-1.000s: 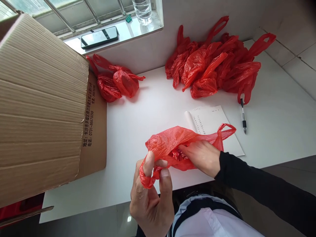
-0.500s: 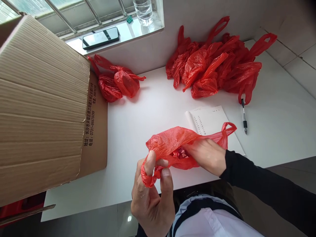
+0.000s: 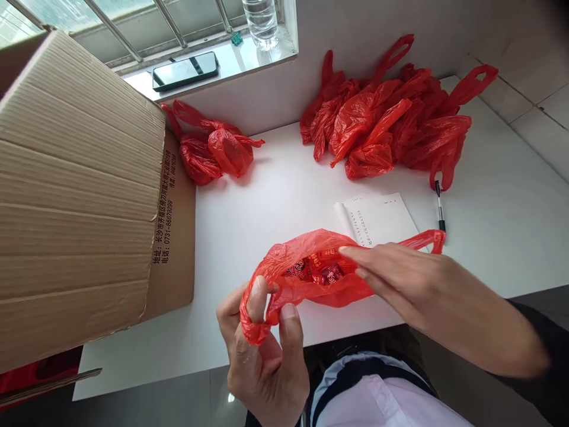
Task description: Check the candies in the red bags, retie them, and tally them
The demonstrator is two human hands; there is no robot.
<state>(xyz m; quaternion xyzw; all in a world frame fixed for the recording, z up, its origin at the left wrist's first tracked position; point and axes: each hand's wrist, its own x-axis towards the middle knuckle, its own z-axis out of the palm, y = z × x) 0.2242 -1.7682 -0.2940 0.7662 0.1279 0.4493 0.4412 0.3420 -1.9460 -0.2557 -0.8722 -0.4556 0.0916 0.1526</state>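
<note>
A thin red plastic bag (image 3: pixel 329 240) hangs open near the table's front edge, with shiny red wrapped pieces (image 3: pixel 329 274) showing inside. One handle loops round the fingers of my left hand (image 3: pixel 269 350), which is closed on it at the bag's left end. My right hand (image 3: pixel 409 284) is at the bag's right side, its fingertips over the opening and its fingers stretched out, with nothing seen in them. The other bag handle (image 3: pixel 422 238) sticks out behind my right hand.
A big cardboard box (image 3: pixel 80 196) fills the left. Tied red bags (image 3: pixel 231 148) lie beside it, and a larger heap of red bags (image 3: pixel 377 124) is at the back right. A notebook (image 3: pixel 382 216) and pen (image 3: pixel 440 207) lie behind the bag. A phone (image 3: pixel 185 71) and bottle (image 3: pixel 262 24) stand on the sill.
My right hand has come out of the bag and moved right, its fingers now straighter. The opening is wider and shows more wrapped pieces. My left hand has shifted slightly left with the handle.
</note>
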